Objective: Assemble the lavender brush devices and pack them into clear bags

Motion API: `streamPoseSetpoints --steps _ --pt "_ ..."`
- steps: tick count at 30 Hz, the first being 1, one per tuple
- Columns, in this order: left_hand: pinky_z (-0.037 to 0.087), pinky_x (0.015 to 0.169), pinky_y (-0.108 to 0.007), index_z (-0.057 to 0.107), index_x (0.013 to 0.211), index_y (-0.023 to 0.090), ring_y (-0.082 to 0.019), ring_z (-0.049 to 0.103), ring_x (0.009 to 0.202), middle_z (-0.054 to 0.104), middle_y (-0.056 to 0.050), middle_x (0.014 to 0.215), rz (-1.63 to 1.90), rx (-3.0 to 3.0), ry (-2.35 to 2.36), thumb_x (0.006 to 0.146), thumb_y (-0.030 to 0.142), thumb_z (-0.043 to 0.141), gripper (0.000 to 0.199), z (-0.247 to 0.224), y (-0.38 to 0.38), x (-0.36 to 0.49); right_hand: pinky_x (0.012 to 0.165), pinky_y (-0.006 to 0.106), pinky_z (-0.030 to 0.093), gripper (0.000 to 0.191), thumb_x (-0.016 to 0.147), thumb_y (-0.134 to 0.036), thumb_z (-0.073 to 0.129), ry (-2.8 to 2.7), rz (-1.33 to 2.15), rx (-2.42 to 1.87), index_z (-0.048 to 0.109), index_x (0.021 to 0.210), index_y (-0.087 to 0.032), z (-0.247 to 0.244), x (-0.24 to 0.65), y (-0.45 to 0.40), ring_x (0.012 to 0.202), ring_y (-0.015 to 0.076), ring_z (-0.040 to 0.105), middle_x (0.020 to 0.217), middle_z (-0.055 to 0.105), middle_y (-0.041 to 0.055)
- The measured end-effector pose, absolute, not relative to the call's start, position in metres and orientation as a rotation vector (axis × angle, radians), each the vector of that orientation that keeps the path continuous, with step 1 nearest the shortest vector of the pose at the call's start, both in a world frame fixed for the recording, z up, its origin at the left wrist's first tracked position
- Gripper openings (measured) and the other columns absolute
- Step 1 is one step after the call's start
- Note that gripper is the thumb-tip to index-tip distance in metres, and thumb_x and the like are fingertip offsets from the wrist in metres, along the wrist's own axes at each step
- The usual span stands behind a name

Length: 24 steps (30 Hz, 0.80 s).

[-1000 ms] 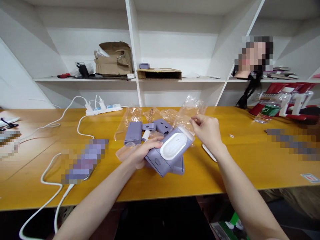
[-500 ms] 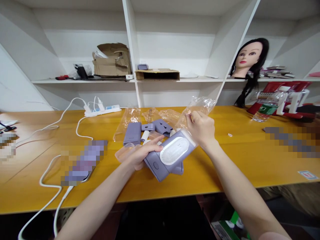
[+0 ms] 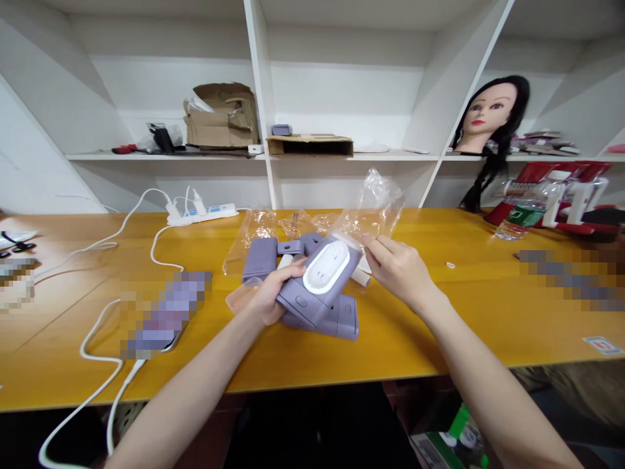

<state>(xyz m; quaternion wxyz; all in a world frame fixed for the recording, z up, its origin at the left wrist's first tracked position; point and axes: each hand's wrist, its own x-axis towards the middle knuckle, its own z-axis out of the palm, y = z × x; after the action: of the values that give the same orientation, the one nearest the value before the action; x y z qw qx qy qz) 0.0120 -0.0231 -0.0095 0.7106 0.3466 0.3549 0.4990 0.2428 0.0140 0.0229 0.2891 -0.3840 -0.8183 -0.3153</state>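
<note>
In my left hand (image 3: 271, 293) is a purple box-shaped plastic case (image 3: 312, 305) with a white oval panel on its face, tilted up toward the right. My thumb lies on its face, and the other fingers are mostly hidden beneath. A clear plastic bag (image 3: 375, 208) is at the case's far end; whether it covers that end I cannot tell. My right hand (image 3: 398, 270) is closed, its fingertips pinching the bag's edge beside the case. Another purple part (image 3: 346, 317) lies on the table under the held case. A white cylindrical piece (image 3: 360, 278) sits between the hands.
Behind are another purple case (image 3: 260, 259), a small purple part (image 3: 290, 247) and clear wrapping (image 3: 258, 225). A translucent cup (image 3: 239, 298) lies left of my left hand. Farther left are a phone (image 3: 170, 312) with a cable and a power strip (image 3: 209, 213). A water bottle (image 3: 525, 212) stands right.
The purple case has shifted slightly up and left in my left hand. My right hand has moved lower and a little right, and the bag now stands taller behind the case.
</note>
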Motion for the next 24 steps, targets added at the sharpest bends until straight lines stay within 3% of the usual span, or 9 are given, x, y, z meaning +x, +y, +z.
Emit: streamPoseSetpoints --steps 3,7,15,17,20,24 --pt "0.050 0.067 -0.032 0.063 0.114 0.012 -0.022 0.066 0.071 0.072 -0.008 0.088 1.124 0.710 0.865 0.067 0.026 0.065 0.049 -0.010 -0.022 0.014 0.051 0.027 0.029 0.030 0.089 -0.021 0.039 -2.193 -0.798 -1.093 0.063 0.072 -0.015 0.027 0.235 0.007 0.055 0.0133 0.047 0.066 0.059 0.0055" --pt "0.045 0.057 -0.025 0.068 0.102 0.010 -0.014 0.058 0.056 0.070 -0.004 0.070 1.124 0.715 0.959 0.063 0.023 0.068 0.040 -0.010 -0.024 0.016 0.050 0.028 0.025 0.038 0.092 -0.031 0.038 -2.100 -0.718 -1.140 0.061 0.066 -0.015 0.034 0.222 0.002 0.053 0.0132 0.047 0.062 0.058 0.0058" --pt "0.040 0.058 -0.021 0.069 0.095 0.016 -0.011 0.055 0.064 0.067 0.000 0.074 1.089 0.899 0.815 0.065 0.025 0.068 0.031 -0.008 -0.024 0.014 0.053 0.027 0.031 0.040 0.093 -0.026 0.036 -1.998 -0.738 -1.009 0.059 0.062 -0.017 0.034 0.205 -0.003 0.054 0.0126 0.045 0.059 0.054 0.0042" --pt "0.039 0.056 -0.020 0.070 0.088 0.015 -0.010 0.053 0.062 0.065 0.000 0.070 1.118 0.892 0.821 0.063 0.025 0.070 0.027 -0.007 -0.023 0.014 0.055 0.027 0.034 0.038 0.093 -0.025 0.037 -2.044 -0.779 -0.914 0.063 0.067 -0.016 0.030 0.203 -0.007 0.055 0.0130 0.046 0.060 0.054 0.0046" --pt "0.040 0.056 -0.020 0.068 0.092 0.015 -0.011 0.055 0.061 0.066 0.000 0.072 1.199 0.851 0.805 0.061 0.024 0.071 0.032 -0.006 -0.023 0.014 0.056 0.028 0.035 0.028 0.090 -0.025 0.042 -2.093 -0.753 -0.797 0.068 0.088 -0.015 0.020 0.203 -0.011 0.059 0.0138 0.047 0.065 0.054 0.0046" --pt "0.043 0.056 -0.021 0.067 0.089 0.013 -0.011 0.056 0.058 0.068 -0.001 0.072 1.302 0.731 0.772 0.061 0.023 0.069 0.030 -0.006 -0.021 0.015 0.062 0.031 0.040 0.034 0.082 -0.038 0.053 -1.733 -0.391 -0.759 0.062 0.111 -0.022 0.010 0.208 -0.005 0.074 0.0174 0.052 0.084 0.054 0.0057"
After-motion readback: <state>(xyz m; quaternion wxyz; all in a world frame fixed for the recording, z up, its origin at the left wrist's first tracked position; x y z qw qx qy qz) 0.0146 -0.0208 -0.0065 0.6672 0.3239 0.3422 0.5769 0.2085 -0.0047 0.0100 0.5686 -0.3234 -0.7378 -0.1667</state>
